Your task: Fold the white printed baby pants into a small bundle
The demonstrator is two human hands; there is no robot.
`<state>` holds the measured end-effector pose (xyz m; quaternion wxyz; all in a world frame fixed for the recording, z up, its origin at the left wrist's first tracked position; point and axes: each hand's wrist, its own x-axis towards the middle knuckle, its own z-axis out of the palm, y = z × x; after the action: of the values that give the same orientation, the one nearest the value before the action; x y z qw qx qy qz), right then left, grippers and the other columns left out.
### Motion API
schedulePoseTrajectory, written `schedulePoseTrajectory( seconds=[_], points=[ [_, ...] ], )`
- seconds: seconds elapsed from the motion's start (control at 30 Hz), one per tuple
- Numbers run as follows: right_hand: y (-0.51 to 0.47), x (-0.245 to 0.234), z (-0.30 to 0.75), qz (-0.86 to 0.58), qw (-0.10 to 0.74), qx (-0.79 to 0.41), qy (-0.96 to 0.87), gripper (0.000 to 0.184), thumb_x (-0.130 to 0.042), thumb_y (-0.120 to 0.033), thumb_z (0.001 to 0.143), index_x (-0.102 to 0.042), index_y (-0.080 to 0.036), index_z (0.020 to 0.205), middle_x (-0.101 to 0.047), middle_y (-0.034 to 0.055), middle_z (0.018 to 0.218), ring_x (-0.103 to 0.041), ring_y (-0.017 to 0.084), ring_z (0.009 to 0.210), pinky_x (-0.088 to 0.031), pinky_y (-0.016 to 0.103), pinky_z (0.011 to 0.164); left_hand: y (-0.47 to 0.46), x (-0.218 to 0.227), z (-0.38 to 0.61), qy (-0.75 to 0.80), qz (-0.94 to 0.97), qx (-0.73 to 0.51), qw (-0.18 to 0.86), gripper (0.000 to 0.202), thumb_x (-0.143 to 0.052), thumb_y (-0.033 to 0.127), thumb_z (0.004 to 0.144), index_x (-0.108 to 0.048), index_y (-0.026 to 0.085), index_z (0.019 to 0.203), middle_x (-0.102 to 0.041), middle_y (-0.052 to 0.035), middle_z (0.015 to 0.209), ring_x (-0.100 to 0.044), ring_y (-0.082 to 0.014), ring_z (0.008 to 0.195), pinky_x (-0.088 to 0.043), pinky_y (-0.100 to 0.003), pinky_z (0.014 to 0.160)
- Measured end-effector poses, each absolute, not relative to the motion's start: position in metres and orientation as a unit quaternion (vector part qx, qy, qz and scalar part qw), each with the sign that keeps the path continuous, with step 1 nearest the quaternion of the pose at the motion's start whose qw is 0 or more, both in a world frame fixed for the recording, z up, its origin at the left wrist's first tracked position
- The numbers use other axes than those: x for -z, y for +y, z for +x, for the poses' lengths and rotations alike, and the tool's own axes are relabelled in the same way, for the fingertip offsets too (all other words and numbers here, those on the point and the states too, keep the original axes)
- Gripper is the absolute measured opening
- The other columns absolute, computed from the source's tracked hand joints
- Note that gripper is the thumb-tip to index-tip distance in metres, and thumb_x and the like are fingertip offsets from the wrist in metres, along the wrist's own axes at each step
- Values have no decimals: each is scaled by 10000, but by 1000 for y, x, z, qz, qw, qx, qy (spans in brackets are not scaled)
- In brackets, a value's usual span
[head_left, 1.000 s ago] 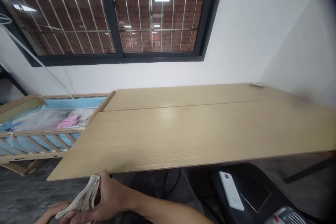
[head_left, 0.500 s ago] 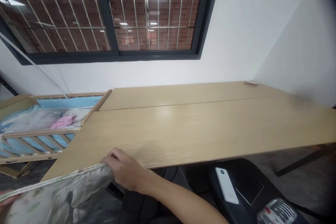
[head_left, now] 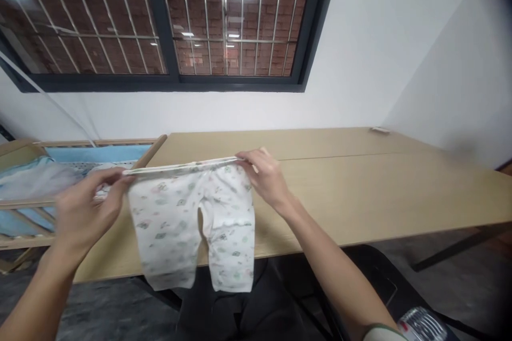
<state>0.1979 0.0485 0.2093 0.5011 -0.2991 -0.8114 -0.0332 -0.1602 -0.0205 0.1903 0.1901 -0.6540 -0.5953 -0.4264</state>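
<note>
My left hand point(head_left: 86, 208) and my right hand point(head_left: 264, 178) hold up a pair of white baby trousers point(head_left: 192, 218) by the two ends of the elastic waistband. The trousers have a small green and pink print. They hang spread out with both legs down, in front of a light wooden table point(head_left: 340, 186). The legs hang over the table's front edge, and I cannot tell whether the cloth touches the table.
A wooden baby cot point(head_left: 92, 143) with blue padding and soft bedding stands against the table's left end. A dark chair point(head_left: 384, 277) sits at bottom right with a shiny silver packet point(head_left: 422, 325) on it. A white wall and a barred window rise behind.
The cloth, bunched and then swung across the lower left, now hangs open as trousers. My left hand has come up, my right hand has moved up and right, and the view has shifted slightly.
</note>
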Motion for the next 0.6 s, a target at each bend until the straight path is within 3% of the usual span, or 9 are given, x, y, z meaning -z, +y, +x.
schedulePoseTrajectory(
  seconds=[0.1,0.3,0.4,0.53,0.6],
  points=[
    [74,-206,223,-346,464,32,-814,232,-471,-264,1029,-677,-198,1113,-718,92,1025,-600,238,953,-485,390,871,29,-187,-136,-540,-704,436,150,314,-524,463,978,-670,187,1017,-704,-9,957,-629,-156,808,-489,-273,815],
    [144,-145,244,-422,328,-63,-843,217,-458,-122,962,-655,-158,1046,-664,102,1052,-585,212,1004,-451,328,906,118,-127,-111,-582,-723,368,-58,380,-496,526,934,-673,192,975,-730,-59,956,-647,-214,813,-470,-293,721],
    [175,-104,244,-468,280,-105,-831,222,-464,-91,933,-663,-136,1019,-654,109,1057,-592,200,994,-451,303,892,144,-89,-102,-595,-724,324,-128,396,-477,518,918,-672,177,963,-736,-73,938,-664,-223,817,-476,-299,723],
    [193,-68,240,-513,238,-131,-814,233,-487,-65,906,-678,-115,1029,-663,114,1080,-611,198,983,-468,290,861,157,-57,-91,-602,-733,286,-134,388,-469,489,912,-678,163,934,-731,-88,862,-675,-245,812,-500,-325,737],
    [191,-61,239,-517,234,-134,-812,270,-494,-73,908,-672,-107,1109,-650,133,1166,-626,198,996,-479,289,861,155,-50,-86,-603,-738,281,-115,414,-448,466,928,-674,142,1050,-730,-136,1027,-668,-283,987,-505,-378,870]
  ],
)
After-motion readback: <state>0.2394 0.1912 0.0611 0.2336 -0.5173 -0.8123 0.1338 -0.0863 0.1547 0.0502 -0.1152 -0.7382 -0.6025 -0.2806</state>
